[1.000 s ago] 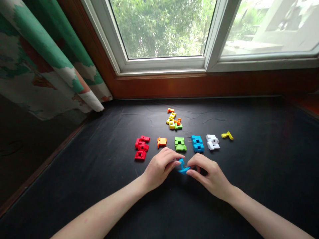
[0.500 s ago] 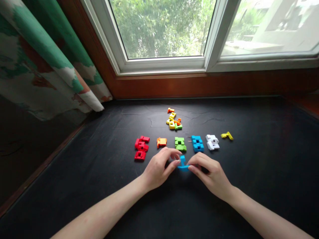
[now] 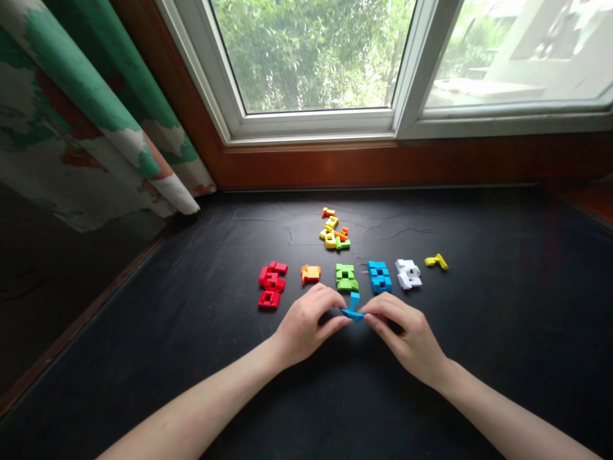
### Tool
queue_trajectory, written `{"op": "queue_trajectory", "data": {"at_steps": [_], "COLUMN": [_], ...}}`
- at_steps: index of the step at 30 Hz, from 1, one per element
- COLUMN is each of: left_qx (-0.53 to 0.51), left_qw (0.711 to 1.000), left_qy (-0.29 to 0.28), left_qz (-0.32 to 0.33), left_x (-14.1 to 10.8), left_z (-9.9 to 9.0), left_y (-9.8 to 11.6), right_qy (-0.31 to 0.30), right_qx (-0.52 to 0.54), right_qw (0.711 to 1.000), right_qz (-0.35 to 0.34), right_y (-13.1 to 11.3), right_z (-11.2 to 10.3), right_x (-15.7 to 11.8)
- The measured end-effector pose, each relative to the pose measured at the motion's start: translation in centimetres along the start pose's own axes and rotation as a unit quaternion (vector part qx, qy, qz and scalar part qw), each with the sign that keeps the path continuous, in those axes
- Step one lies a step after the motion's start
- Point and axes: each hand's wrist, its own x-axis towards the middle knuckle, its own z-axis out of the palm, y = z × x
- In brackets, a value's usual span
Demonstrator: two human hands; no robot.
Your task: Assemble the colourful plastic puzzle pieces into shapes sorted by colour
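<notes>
A light-blue T-shaped plastic building piece [image 3: 354,313] is held between my two hands, its stem pointing away from me. My left hand [image 3: 313,319] closes thumb and fingers around its left end. The right end is pinched by the thumb and fingers of my right hand [image 3: 405,329]. Just beyond the hands lie a green block group [image 3: 346,277] and a blue block group [image 3: 380,276]. Left of these are an orange piece [image 3: 311,274] and several red pieces [image 3: 272,284]; to the right, a white block group [image 3: 408,274].
The black tabletop [image 3: 191,332] reaches to the window frame [image 3: 311,131]. A mixed pile holds yellow pieces [image 3: 330,240], orange bits and a green piece [image 3: 343,244]. One yellow piece [image 3: 436,261] lies far right. A patterned curtain [image 3: 143,153] hangs at the left.
The light-blue piece has tilted and turned slightly between my fingers. My left fingers have shifted a little on its left end, while the pieces on the table stay put.
</notes>
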Motion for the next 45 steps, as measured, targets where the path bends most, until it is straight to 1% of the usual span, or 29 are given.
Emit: {"op": "queue_trajectory", "data": {"at_steps": [6,15,21,24,27,31,33,35,37,40,42,45], "left_qx": [-0.008,-0.029,-0.038,-0.045,-0.049,-0.048,-0.04,-0.034,-0.037,-0.039,-0.029,-0.013], "left_qw": [0.999,0.999,0.998,0.998,0.997,0.996,0.997,0.997,0.996,0.996,0.997,0.999], "left_qy": [0.0,-0.014,-0.035,-0.046,-0.062,-0.067,-0.065,-0.059,-0.045,-0.026,-0.028,-0.044], "left_qz": [-0.036,-0.022,-0.021,-0.013,-0.011,-0.022,-0.031,-0.046,-0.064,-0.078,-0.07,-0.016], "left_x": [-0.3,-0.4,-0.3,-0.3,-0.2,-0.2,-0.2,-0.2,-0.2,-0.2,-0.2,-0.1], "left_z": [-0.1,-0.1,-0.2,-0.3,-0.3,-0.4,-0.4,-0.3,-0.3,-0.3,-0.4,-0.5], "left_y": [0.1,0.0,-0.1,-0.1,0.0,0.1,0.1,0.2,0.2,0.3,0.3,0.5], "right_qy": [-0.005,-0.005,0.035,0.045,0.034,0.018,0.008,-0.013,-0.033,-0.038,-0.033,-0.052], "right_qx": [0.0,-0.016,-0.01,0.007,0.01,-0.005,-0.015,-0.033,-0.06,-0.116,-0.166,-0.234], "right_qw": [1.0,1.0,0.998,0.998,0.998,0.999,1.0,0.999,0.997,0.992,0.985,0.97], "right_qz": [-0.006,-0.011,0.043,0.053,0.048,0.027,0.012,-0.009,-0.024,-0.02,-0.024,-0.035], "right_y": [0.1,0.0,0.0,0.2,0.3,0.3,0.3,0.3,0.5,1.0,1.5,2.2], "right_z": [0.1,0.1,0.2,0.3,0.4,0.3,-0.2,-1.1,-2.5,-4.8,-5.9,-6.7], "right_x": [-0.1,0.1,-0.1,-0.2,-0.2,-0.1,0.1,0.4,0.8,1.1,1.2,1.2]}}
